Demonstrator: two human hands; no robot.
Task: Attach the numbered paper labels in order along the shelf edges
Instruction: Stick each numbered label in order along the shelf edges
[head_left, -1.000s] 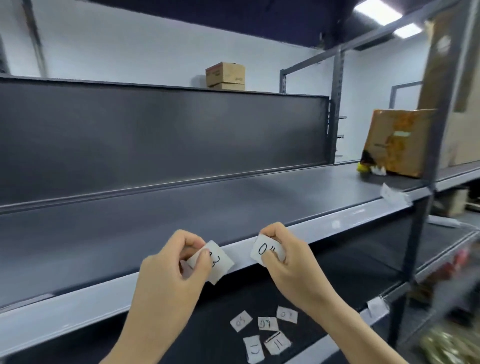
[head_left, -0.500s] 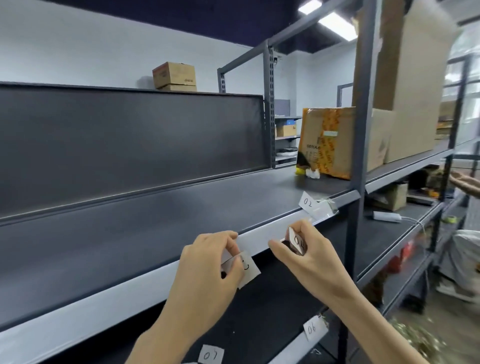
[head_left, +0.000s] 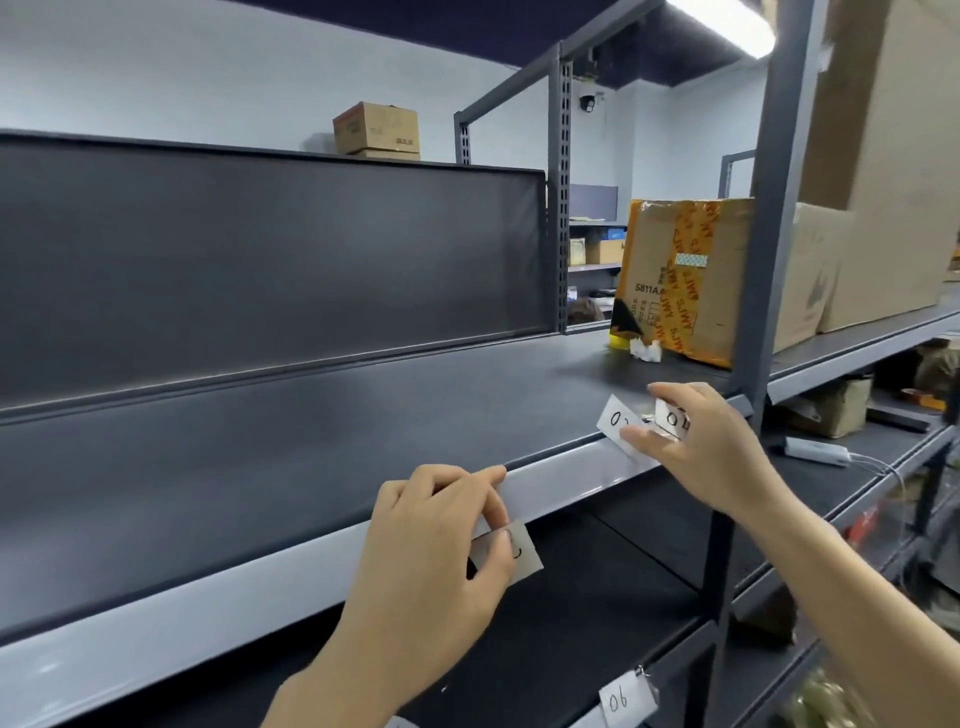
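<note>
My left hand (head_left: 431, 551) pinches a white paper label (head_left: 522, 552) just below the pale front edge of the dark shelf (head_left: 561, 475); its number is mostly covered by my thumb. Further right, my right hand (head_left: 698, 441) holds another label (head_left: 675, 418) marked "0" plus a partly hidden digit. That hand sits beside a label (head_left: 615, 418) fixed on the shelf edge near the upright post (head_left: 763, 291). On the edge of the shelf below hangs a label marked "06" (head_left: 623, 701).
A taped cardboard box (head_left: 675, 280) stands at the shelf's right end behind the post, with crumpled white paper (head_left: 644, 349) at its foot. Larger boxes (head_left: 883, 197) fill the adjoining bay. A small box (head_left: 376, 127) sits on top of the back panel.
My view has swung right and closer to the post. My right hand has carried its label rightward up to the fixed label near the post. My left hand keeps its label under the edge.
</note>
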